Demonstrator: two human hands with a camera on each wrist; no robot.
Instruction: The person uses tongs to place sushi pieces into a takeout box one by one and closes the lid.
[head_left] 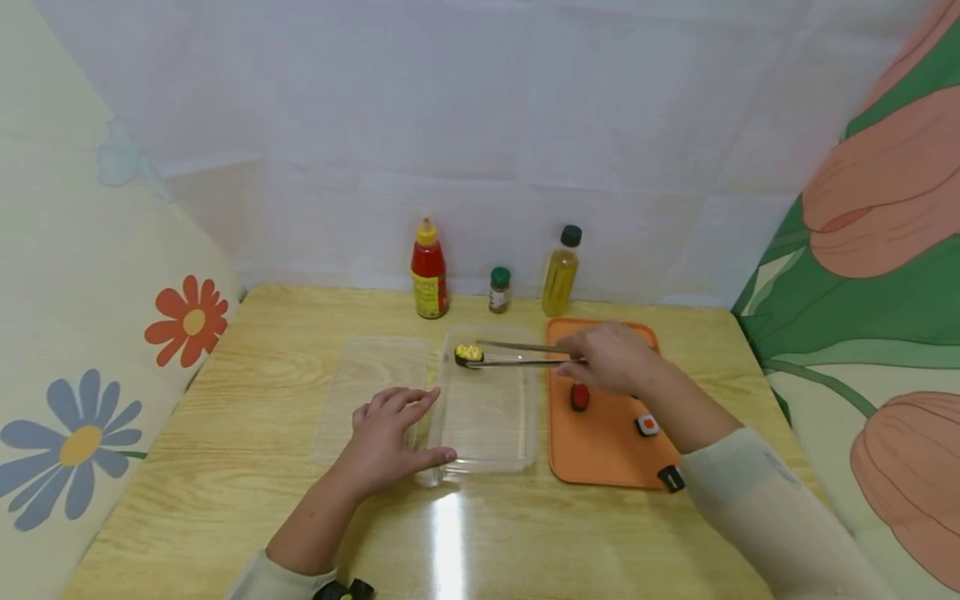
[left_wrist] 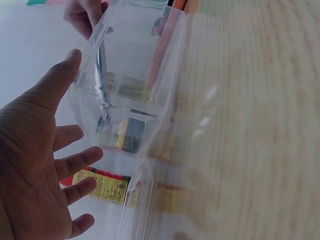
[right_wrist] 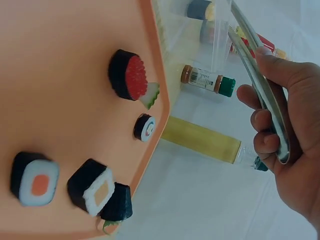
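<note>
My right hand (head_left: 611,358) grips a pair of metal tongs (head_left: 525,362) that reach left over a clear plastic box (head_left: 487,425). At the tong tips, near the box's far left corner, is a piece of toy sushi with yellow topping (head_left: 469,355); the tips stand apart, one on either side of it in the head view. Through the box wall in the left wrist view, the yellow-topped sushi (left_wrist: 131,135) shows low inside. My left hand (head_left: 393,433) has its fingers spread at the box's left side, holding nothing. The box's clear lid (head_left: 375,367) lies folded out leftward.
An orange tray (head_left: 600,458) right of the box bears several sushi pieces, among them a red-topped one (right_wrist: 127,75) and a square roll (right_wrist: 37,182). Behind stand a red sauce bottle (head_left: 429,279), a green-capped spice jar (head_left: 498,292) and an oil bottle (head_left: 559,279).
</note>
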